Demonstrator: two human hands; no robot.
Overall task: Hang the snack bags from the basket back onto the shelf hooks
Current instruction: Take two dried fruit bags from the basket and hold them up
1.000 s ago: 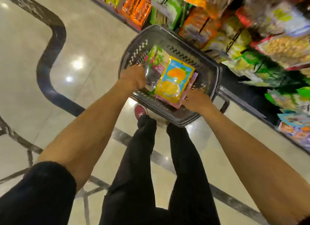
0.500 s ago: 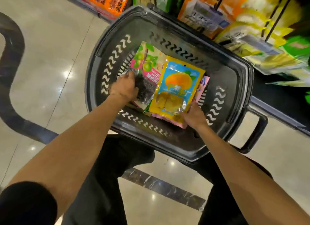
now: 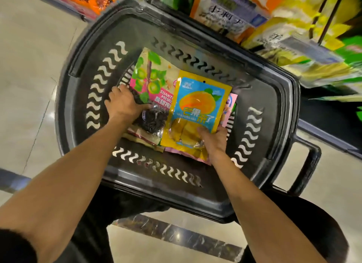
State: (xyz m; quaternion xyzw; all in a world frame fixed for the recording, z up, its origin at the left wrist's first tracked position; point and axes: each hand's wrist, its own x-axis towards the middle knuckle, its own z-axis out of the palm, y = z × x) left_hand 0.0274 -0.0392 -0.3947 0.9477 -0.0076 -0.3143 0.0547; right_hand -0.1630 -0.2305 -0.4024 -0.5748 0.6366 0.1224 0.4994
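Mango bag point(image 3: 197, 109) points away, right hand point(image 3: 212, 140) pinching; left hand point(image 3: 125, 103) seemingly grips kiwi bag point(image 3: 150, 80).

We see warm light glaring off the floor point(image 3: 51, 113) left of the fingers point(image 3: 114, 91), and shelf bags point(image 3: 293, 37) beyond them blurred.

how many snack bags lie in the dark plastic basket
4: a pink kiwi bag in the left hand, a yellow mango bag in the right hand, a pink bag beneath it, a beige bag below the kiwi bag. More may be hidden.
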